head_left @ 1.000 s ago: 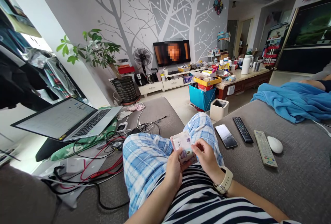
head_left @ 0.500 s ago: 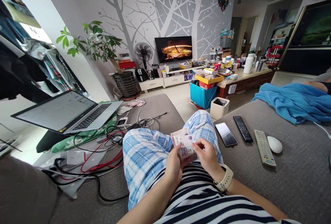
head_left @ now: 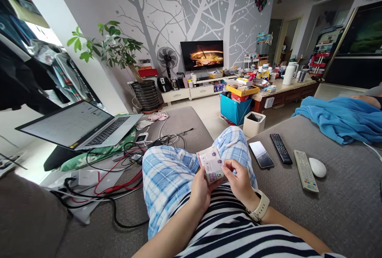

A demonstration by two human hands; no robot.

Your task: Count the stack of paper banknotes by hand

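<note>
A small stack of banknotes (head_left: pixel 211 164), pale pink and purple with a "5" on the front one, stands upright over my lap. My left hand (head_left: pixel 199 192) grips the stack from below and behind, fingers closed round it. My right hand (head_left: pixel 238 180), with a cream watch on the wrist, pinches the right edge of the front note between thumb and fingers. Both hands rest above my blue plaid trousers and striped shirt on a grey sofa (head_left: pixel 328 206).
A phone (head_left: pixel 261 154), two remotes (head_left: pixel 280 148) (head_left: pixel 304 165) and a white mouse (head_left: pixel 317 167) lie on the sofa to my right. An open laptop (head_left: pixel 80 125) and tangled cables (head_left: pixel 113 170) sit left. Another person lies under a blue blanket (head_left: pixel 340 117) at far right.
The camera has tilted slightly. My hands and the banknotes have stayed in my lap, with the right fingers shifting a little on the front note.
</note>
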